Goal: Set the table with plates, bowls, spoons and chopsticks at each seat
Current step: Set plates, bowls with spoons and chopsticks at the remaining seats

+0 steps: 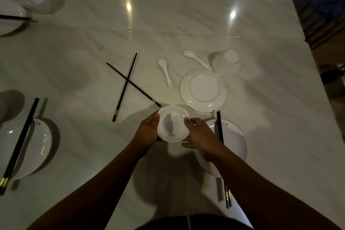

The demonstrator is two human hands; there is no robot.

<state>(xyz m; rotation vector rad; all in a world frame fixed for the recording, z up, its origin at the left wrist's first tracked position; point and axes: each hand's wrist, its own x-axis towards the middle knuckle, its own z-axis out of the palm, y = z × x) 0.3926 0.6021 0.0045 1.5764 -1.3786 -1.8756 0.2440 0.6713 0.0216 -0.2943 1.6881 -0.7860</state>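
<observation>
Two crossed chopsticks (pixel 127 79), seemingly against bowl (pixel 172 124).

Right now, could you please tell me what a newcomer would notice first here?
The left hand and right hand hold a small white bowl near the picture's centre. Beyond it to the left lie two black chopsticks, crossed; to the right, a white plate and two white spoons.

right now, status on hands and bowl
Both hands busy: left hand and right hand grip the small bowl. Bowl upright. Loose crossed chopsticks just beyond; plate close at right.
</observation>
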